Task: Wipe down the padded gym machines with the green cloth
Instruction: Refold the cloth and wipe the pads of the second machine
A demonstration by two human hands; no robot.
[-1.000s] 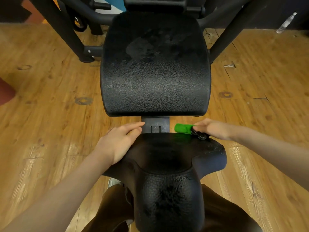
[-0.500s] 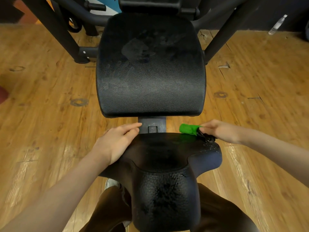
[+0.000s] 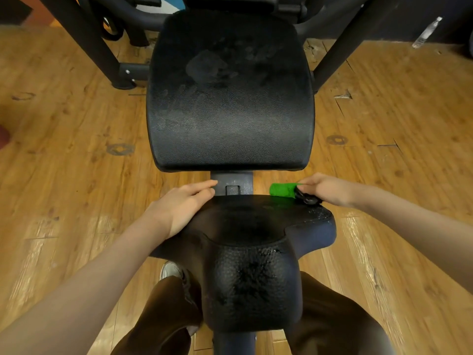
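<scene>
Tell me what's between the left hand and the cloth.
Head view: a grey metal bracket, between the left hand and the cloth.

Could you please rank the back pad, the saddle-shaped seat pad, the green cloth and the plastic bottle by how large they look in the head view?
1. back pad
2. seat pad, much nearer, so that order is unsure
3. green cloth
4. plastic bottle, farthest away

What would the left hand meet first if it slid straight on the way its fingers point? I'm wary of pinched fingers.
Probably the grey metal bracket between the seat pad and back pad; the left hand already has its fingertips at the bracket's edge, though depth is unclear.
</scene>
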